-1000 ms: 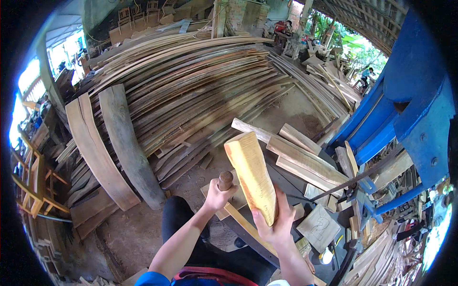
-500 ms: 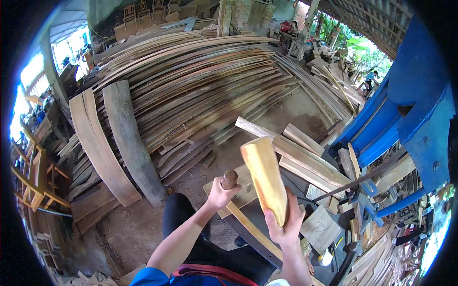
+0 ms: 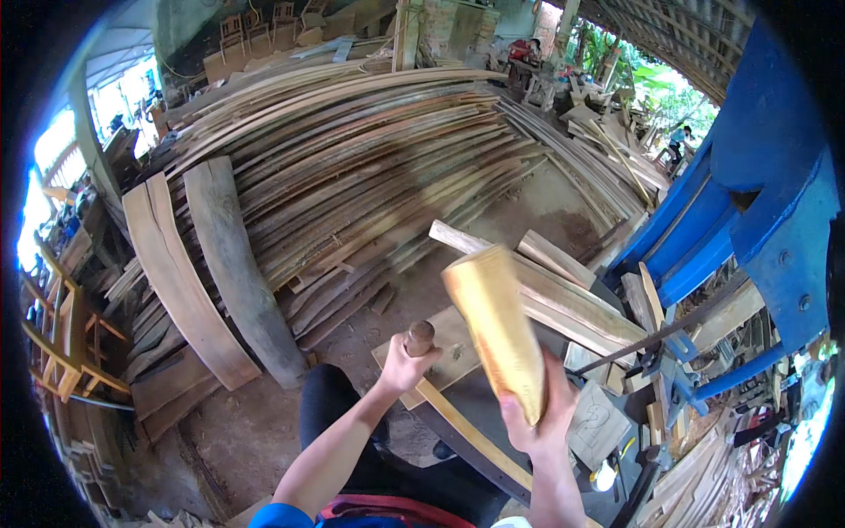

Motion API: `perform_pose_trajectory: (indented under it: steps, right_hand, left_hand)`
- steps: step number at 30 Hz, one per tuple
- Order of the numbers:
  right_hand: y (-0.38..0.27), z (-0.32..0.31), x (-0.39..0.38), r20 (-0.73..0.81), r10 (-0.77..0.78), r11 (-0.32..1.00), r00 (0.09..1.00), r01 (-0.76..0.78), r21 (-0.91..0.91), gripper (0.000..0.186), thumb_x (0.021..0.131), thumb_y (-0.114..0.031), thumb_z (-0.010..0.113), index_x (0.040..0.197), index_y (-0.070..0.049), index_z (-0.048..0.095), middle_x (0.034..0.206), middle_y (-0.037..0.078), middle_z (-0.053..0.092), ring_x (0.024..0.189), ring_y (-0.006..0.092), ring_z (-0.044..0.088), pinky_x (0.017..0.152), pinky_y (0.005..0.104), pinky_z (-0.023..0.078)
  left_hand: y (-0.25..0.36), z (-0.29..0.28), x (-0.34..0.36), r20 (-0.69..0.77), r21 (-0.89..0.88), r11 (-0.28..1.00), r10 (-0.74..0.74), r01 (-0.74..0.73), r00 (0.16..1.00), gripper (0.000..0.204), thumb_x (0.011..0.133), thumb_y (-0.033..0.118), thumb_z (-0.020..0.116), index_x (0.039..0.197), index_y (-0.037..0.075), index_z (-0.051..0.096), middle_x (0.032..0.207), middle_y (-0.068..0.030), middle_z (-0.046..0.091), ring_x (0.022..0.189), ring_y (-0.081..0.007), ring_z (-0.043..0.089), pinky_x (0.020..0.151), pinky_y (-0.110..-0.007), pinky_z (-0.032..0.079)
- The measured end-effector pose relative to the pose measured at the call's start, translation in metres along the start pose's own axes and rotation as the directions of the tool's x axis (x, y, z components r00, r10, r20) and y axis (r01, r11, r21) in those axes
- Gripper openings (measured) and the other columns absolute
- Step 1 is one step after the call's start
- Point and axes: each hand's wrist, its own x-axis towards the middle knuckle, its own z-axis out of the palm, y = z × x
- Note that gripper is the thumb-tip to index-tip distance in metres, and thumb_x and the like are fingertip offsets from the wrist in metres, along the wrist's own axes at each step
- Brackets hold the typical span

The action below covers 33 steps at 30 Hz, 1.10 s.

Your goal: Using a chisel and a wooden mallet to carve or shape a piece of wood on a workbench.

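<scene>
My left hand (image 3: 407,366) is closed around a round-topped wooden handle (image 3: 421,334); whatever lies below the fist is hidden. My right hand (image 3: 544,407) grips the lower end of a pale yellow wood block (image 3: 495,321), which is raised at a tilt and slightly blurred. Block and handle are apart. Under the left fist lies a light flat board (image 3: 453,348) on a dark worktable, with a narrow strip of wood (image 3: 471,431) along the table's near edge.
A blue machine with a saw blade (image 3: 664,333) stands at the right. Thick planks (image 3: 563,295) lie beside the table. Long stacked boards (image 3: 352,176) fill the far floor; two wide planks (image 3: 238,264) lean at left, near a wooden chair (image 3: 70,334). A person (image 3: 679,143) is far right.
My right hand has shifted right with the wood block, whose lower end has swung right and whose top has risen slightly. My left hand, still around the handle, has barely moved.
</scene>
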Motion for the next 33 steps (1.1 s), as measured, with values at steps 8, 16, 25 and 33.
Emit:
perform_pose_trajectory:
  steps: [8, 16, 25, 33]
  right_hand:
    - [0.011, 0.014, -0.011, 0.172, 0.024, 0.993, 0.985, -0.003, -0.119, 0.058, 0.075, -0.030, 0.076, 0.115, 0.005, 0.053, 0.087, 0.018, 0.067, 0.071, 0.0266, 0.070, 0.062, 0.0355, 0.056]
    - [0.023, 0.008, 0.005, 0.192, -0.090, 0.976, 0.977, 0.124, -0.177, 0.054, 0.077, -0.033, 0.071, 0.109, 0.006, 0.054, 0.087, 0.018, 0.068, 0.069, 0.0255, 0.070, 0.060, 0.0337, 0.055]
    - [0.022, 0.004, 0.001, 0.217, -0.149, 0.967, 0.965, 0.188, -0.172, 0.059, 0.072, -0.034, 0.078, 0.113, 0.003, 0.056, 0.087, 0.016, 0.067, 0.068, 0.0300, 0.068, 0.064, 0.0347, 0.055]
    - [0.028, 0.000, -0.002, 0.277, -0.178, 0.884, 0.944, 0.277, -0.376, 0.060, 0.075, -0.035, 0.075, 0.112, 0.007, 0.054, 0.087, 0.019, 0.067, 0.072, 0.0283, 0.070, 0.063, 0.0345, 0.055]
  left_hand:
    - [-0.007, -0.007, -0.005, -0.027, -0.121, 0.991, -0.068, 0.064, 0.997, 0.009, 0.073, 0.005, 0.066, 0.069, 0.000, 0.059, 0.064, 0.0028, 0.057, 0.060, -0.0071, 0.052, 0.055, -0.027, 0.041]
    - [-0.006, 0.018, -0.007, -0.055, -0.040, 0.996, 0.075, -0.078, 0.996, 0.013, 0.074, 0.010, 0.070, 0.073, -0.001, 0.063, 0.065, 0.0007, 0.060, 0.060, -0.0064, 0.050, 0.053, -0.028, 0.040]
    - [0.007, 0.013, -0.007, -0.056, -0.155, 0.983, 0.085, -0.093, 0.995, 0.016, 0.075, 0.005, 0.069, 0.088, -0.003, 0.067, 0.086, -0.0044, 0.069, 0.084, -0.0091, 0.061, 0.076, -0.026, 0.049]
    - [-0.013, 0.014, -0.001, -0.041, -0.139, 0.990, 0.033, -0.039, 0.999, 0.016, 0.074, 0.008, 0.068, 0.068, 0.002, 0.055, 0.063, 0.0041, 0.053, 0.061, -0.0035, 0.046, 0.053, -0.027, 0.037]
